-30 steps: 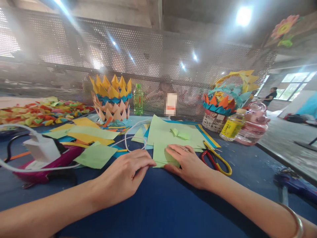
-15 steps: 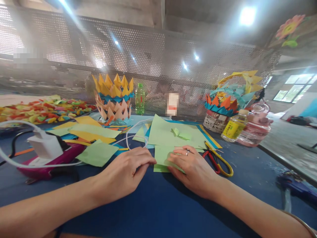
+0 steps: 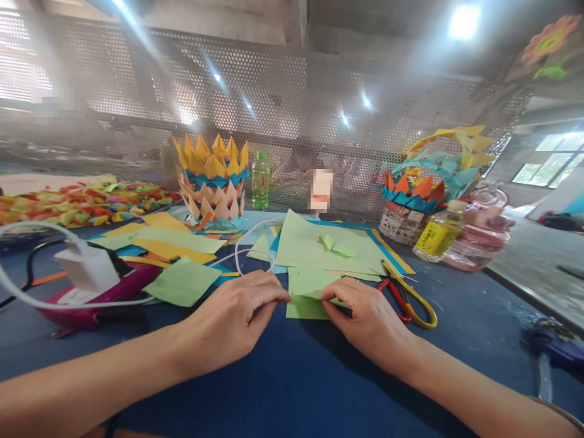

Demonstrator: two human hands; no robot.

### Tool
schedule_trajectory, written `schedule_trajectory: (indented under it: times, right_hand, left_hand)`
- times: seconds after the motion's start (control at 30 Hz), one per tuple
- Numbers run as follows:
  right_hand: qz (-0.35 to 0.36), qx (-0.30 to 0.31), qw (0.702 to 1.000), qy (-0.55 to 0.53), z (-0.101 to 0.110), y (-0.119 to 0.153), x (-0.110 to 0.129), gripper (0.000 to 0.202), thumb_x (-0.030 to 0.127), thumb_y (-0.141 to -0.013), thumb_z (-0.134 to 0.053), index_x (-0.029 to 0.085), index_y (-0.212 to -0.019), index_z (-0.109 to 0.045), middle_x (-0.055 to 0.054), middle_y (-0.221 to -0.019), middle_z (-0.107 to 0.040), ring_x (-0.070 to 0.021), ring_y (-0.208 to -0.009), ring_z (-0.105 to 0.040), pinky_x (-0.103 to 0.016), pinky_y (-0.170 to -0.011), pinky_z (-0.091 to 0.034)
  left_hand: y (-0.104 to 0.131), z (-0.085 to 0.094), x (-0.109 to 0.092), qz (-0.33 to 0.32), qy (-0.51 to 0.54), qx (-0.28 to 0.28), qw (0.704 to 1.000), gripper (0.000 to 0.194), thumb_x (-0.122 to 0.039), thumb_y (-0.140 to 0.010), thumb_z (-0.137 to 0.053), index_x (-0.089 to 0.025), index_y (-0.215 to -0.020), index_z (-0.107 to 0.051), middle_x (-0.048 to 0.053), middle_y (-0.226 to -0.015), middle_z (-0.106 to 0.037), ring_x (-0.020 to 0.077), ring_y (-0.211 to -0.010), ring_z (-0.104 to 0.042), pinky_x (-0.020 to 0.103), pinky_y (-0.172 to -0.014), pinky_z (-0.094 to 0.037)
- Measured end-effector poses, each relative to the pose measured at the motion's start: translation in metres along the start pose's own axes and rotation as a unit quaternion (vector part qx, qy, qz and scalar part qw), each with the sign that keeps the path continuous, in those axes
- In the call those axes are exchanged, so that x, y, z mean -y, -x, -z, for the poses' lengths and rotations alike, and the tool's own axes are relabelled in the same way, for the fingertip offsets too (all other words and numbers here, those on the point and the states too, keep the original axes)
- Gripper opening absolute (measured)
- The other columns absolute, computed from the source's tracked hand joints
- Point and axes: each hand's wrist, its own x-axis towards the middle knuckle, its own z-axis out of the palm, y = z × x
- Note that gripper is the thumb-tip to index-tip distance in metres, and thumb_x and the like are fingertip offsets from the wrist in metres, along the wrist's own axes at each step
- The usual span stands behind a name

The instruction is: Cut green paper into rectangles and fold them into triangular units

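Observation:
A light green sheet of paper (image 3: 306,308) lies between my hands, its near flap folded or overlapped. My left hand (image 3: 237,313) pinches its left edge between thumb and fingers. On the right, my right hand (image 3: 360,313) pinches the paper's right side, thumb below and fingers above; a ring shows on one finger. Just beyond is a larger stack of light green sheets (image 3: 301,240), with two small folded green pieces (image 3: 344,250) on top. Scissors (image 3: 417,302) with yellow and red handles lie right of my right hand.
A magenta power strip (image 3: 91,305) with a white charger (image 3: 86,267) and cables sits at left, near loose paper sheets (image 3: 182,281). Behind stand a folded-paper basket (image 3: 214,179), a green bottle (image 3: 260,182), a yellow-labelled bottle (image 3: 435,237) and a pink bottle (image 3: 479,240). A glue gun (image 3: 554,344) lies far right.
My right hand's fingers, which lay spread over the paper, have drawn in to a pinch at its right side. My left hand keeps its grip. The view has shifted slightly.

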Motion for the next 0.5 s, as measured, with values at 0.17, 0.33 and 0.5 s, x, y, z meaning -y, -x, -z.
schedule_trajectory:
  times: [0.17, 0.33, 0.5]
  right_hand:
    - [-0.023, 0.011, 1.0, -0.011, 0.0007, -0.0011, 0.0006, 0.013, 0.007, -0.085, -0.063, 0.019, -0.08, -0.066, -0.001, -0.078, -0.071, -0.0174, -0.074, -0.067, -0.027, -0.068, -0.05]
    - [-0.045, 0.028, 0.998, -0.025, 0.0034, -0.0012, 0.0038, 0.012, 0.013, -0.087, -0.064, 0.021, -0.081, -0.07, 0.001, -0.075, -0.073, -0.0152, -0.07, -0.068, -0.025, -0.065, -0.05]
    - [-0.056, 0.017, 0.998, -0.03, 0.0052, -0.0013, 0.0067, 0.015, 0.011, -0.084, -0.06, 0.021, -0.083, -0.072, 0.0, -0.076, -0.074, -0.0165, -0.07, -0.069, -0.026, -0.066, -0.051]
  left_hand:
    - [-0.0004, 0.0005, -0.0008, 0.003, -0.002, 0.002, 1.0, 0.025, -0.007, -0.095, -0.045, -0.021, -0.1, -0.065, 0.001, -0.096, -0.067, 0.0137, -0.092, -0.062, 0.023, -0.084, -0.045]
    - [0.0002, 0.0006, -0.0003, 0.005, -0.004, 0.0, 1.0, 0.025, -0.008, -0.096, -0.044, -0.021, -0.101, -0.065, 0.001, -0.097, -0.067, 0.0142, -0.091, -0.063, 0.024, -0.084, -0.045]
    - [0.0004, 0.0007, 0.0006, 0.008, -0.008, 0.002, 1.0, 0.025, -0.007, -0.095, -0.045, -0.021, -0.102, -0.065, 0.001, -0.098, -0.067, 0.0144, -0.092, -0.063, 0.025, -0.084, -0.046]
